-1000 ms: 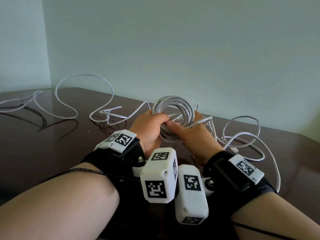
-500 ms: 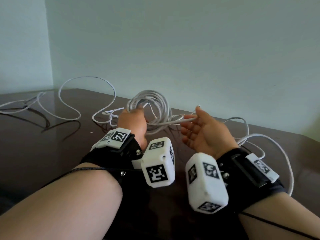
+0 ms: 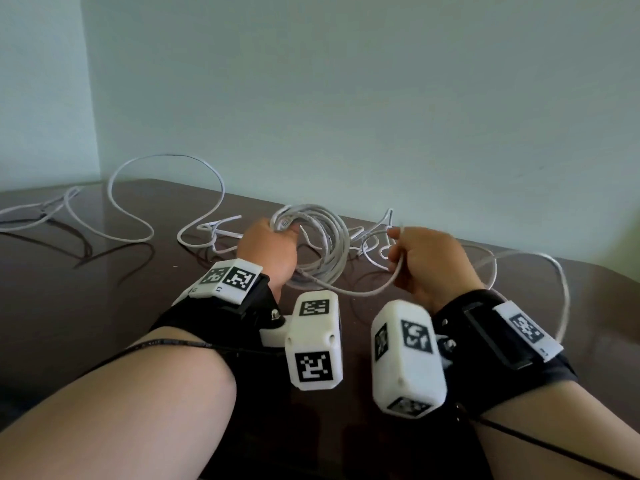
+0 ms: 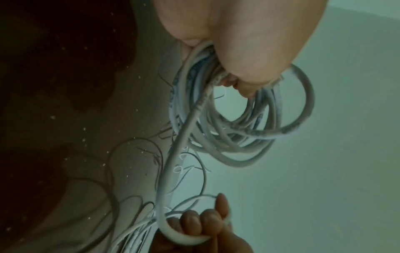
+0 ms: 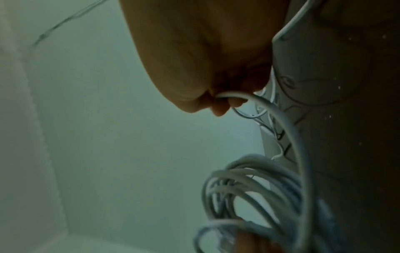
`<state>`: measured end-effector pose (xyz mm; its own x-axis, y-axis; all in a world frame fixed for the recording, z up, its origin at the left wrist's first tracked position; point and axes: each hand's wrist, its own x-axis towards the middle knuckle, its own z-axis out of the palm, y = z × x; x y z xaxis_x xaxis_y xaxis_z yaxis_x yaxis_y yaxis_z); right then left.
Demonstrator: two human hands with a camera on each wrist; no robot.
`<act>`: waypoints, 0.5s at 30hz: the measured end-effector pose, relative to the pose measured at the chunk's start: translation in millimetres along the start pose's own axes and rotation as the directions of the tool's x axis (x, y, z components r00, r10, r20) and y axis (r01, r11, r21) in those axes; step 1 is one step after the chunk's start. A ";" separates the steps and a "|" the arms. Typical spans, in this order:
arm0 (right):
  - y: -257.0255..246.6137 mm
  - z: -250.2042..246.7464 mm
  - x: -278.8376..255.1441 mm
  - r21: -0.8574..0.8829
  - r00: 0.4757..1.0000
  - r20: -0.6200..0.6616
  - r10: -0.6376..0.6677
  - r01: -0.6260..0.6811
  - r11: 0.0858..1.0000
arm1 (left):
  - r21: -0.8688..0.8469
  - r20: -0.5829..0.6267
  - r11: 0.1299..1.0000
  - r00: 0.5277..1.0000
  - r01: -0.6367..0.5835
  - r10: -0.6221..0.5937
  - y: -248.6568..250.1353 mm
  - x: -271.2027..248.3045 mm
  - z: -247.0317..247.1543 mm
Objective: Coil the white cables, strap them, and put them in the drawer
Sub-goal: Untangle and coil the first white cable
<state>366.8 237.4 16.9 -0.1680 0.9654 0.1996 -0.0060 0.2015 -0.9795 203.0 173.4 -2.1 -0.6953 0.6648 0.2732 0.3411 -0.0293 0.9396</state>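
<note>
My left hand [image 3: 268, 244] grips a coil of white cable [image 3: 325, 237] by its left side, held upright just above the dark table [image 3: 86, 306]. The coil's several loops [image 4: 249, 130] hang from my curled fingers in the left wrist view. A loose strand of the same cable [image 3: 363, 291] sags from the coil over to my right hand [image 3: 420, 261], whose fingers are curled around it. In the right wrist view the strand [image 5: 270, 109] leaves my fingers and arcs down to the coil [image 5: 255, 188]. No strap or drawer shows.
More white cable [image 3: 145, 199] lies in loose loops across the table toward the far left corner. Another tangle [image 3: 540, 271] trails to the right of my right hand. A pale wall [image 3: 346, 98] rises directly behind the table.
My hands were together on the coil, then separated. My right hand, open half a second ago, now curls around the loose strand and has drawn it rightward; the left still holds the coil.
</note>
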 end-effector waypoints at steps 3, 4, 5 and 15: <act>-1.4 6.9 -9.1 -0.172 0.959 0.060 -0.279 0.285 0.943 | 0.055 0.034 0.999 0.999 -0.001 -0.001 -4.6 3.2 -0.9; -0.7 9.0 -10.6 -0.171 0.942 0.087 -0.325 0.336 0.926 | 0.068 0.044 0.998 0.999 -0.002 -0.001 -5.7 4.0 -0.8; 0.5 10.3 -11.0 -0.158 0.934 0.104 -0.341 0.354 0.922 | 0.075 0.056 0.997 0.998 -0.004 0.000 -6.1 3.8 -0.5; 8.4 16.2 -10.0 -0.147 0.935 0.255 -0.247 0.290 0.946 | 0.100 0.308 0.981 0.943 -0.165 0.127 -4.6 -3.2 4.7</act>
<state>352.4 226.7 6.2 -0.4068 0.8106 0.4213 0.0908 0.4948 -0.8643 206.6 174.9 -8.3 -0.4175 0.8529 0.3136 0.5128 -0.0638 0.8561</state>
